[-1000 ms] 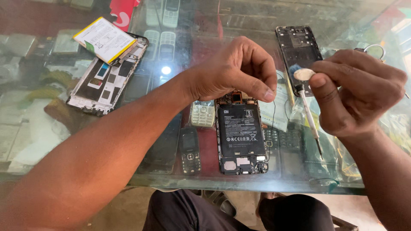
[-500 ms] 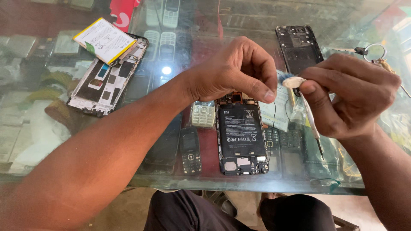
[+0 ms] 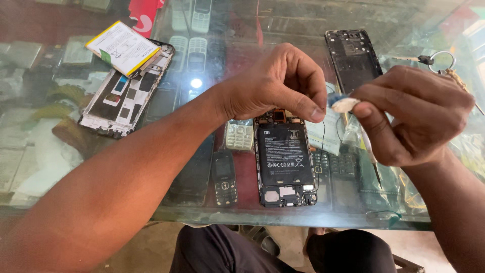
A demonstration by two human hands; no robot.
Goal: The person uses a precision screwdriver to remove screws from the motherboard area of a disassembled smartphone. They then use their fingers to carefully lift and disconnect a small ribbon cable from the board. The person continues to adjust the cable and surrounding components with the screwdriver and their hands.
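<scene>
Now the right hand [image 3: 419, 119], closed on a small white piece [image 3: 345, 104] and a screwdriver [image 3: 371, 159], has been brought against the left hand's [image 3: 275, 83] pinched fingertips above the opened phone [image 3: 284, 157] on the glass counter [image 3: 283, 217].

Black battery label [image 3: 283, 154] centre; white-yellow label [image 3: 123, 48] upper left — clear bags [image 3: 348, 134], perhaps.

bright daylight, sharp focus; a lamp glare spot on the glass counter [image 3: 222, 60].
</scene>
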